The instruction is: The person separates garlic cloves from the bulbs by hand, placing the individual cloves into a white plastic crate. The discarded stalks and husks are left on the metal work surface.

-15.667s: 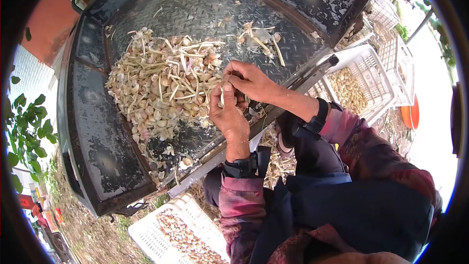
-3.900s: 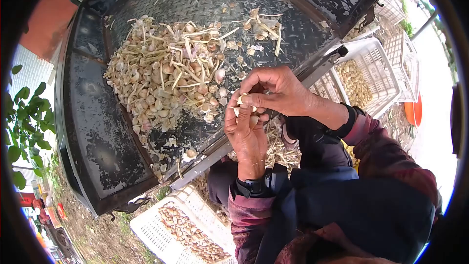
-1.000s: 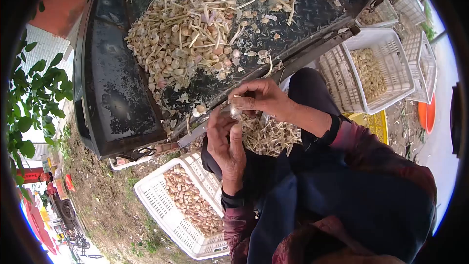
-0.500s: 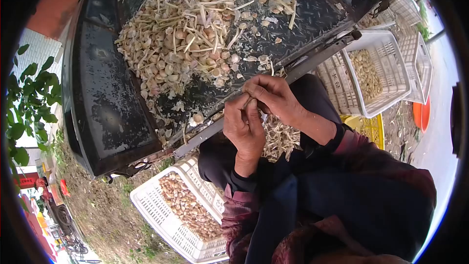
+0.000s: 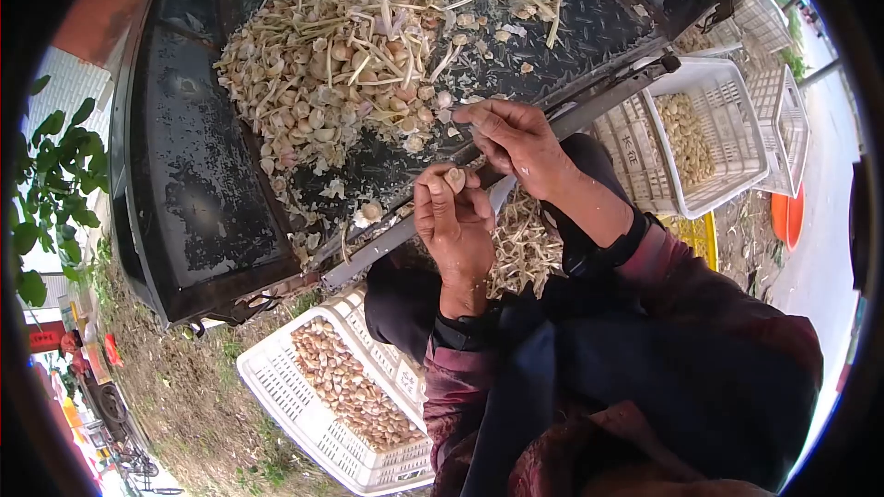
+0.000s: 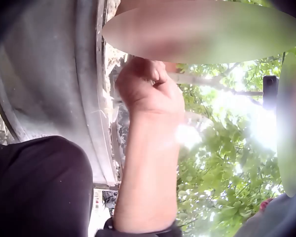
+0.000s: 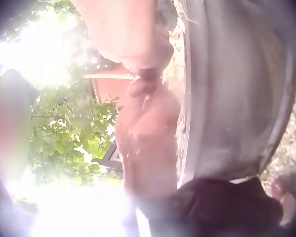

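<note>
In the head view my left hand (image 5: 456, 239) pinches a pale garlic clove (image 5: 455, 180) between thumb and forefinger, just outside the near edge of a dark metal cart bed (image 5: 207, 175). To its upper right, my right hand (image 5: 520, 145) reaches over that edge with fingers bent and thumb close to the forefinger; I cannot tell whether its fingertips hold anything. A large heap of garlic cloves, skins and dry stems (image 5: 322, 83) covers the bed's left part. Both wrist views show the hands beside the cart's metal side, and the clove is hidden there.
Below the cart stands a white crate (image 5: 262, 377) of reddish-brown cloves. To the right are another white crate (image 5: 635, 152) of pale cloves, a yellow crate (image 5: 712, 244) and an orange tub (image 5: 789, 221). Dry stems (image 5: 525, 244) lie between the person's legs.
Half a second ago both hands met at the fingertips; now they are apart, the right moved up over the cart edge, the left showing the clove. The heap's near side has thinned since the oldest frame.
</note>
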A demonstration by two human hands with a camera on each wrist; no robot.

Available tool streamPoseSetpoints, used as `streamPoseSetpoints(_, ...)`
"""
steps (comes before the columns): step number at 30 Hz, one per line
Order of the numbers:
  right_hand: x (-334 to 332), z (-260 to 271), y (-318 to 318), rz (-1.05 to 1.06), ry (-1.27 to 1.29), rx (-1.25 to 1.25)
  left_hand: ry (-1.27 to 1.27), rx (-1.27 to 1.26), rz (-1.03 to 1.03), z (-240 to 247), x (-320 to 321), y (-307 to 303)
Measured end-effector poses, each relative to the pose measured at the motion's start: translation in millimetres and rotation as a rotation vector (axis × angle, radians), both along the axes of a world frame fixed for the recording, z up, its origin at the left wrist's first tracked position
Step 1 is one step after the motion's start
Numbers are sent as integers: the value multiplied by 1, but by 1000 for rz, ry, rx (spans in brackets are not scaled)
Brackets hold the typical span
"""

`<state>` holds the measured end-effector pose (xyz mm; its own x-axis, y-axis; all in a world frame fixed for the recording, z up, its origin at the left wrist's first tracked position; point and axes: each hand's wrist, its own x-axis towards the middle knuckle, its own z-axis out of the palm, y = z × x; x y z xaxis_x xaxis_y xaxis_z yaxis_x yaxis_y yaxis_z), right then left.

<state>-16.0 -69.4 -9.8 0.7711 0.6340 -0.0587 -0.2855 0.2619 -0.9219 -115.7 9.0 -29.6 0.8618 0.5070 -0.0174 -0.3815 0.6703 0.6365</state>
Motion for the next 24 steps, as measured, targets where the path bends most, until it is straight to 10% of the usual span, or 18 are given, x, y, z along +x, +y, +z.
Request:
streamPoseSetpoints(3,34,2,0,-18,-383,-358,-11,-39,-65,6,2,16)
streamPoseSetpoints(5,51,-2,3,-77,-1210,-590,-11,-75,-138,10,8,31)
streamPoseSetpoints(15,83,-3,44,142,-1490,-893,91,-175,-85,-5,29,67)
streamPoseSetpoints(16,85,0,45,147,-1495,-894,88,-179,-82,-8,29,67)
streamPoseSetpoints(19,86,0,44,271,-478,-487,185,58,51,-9,31,64)
streamPoseSetpoints(24,65,2,41,348,-158,-294,160,36,-49,-5,34,53)
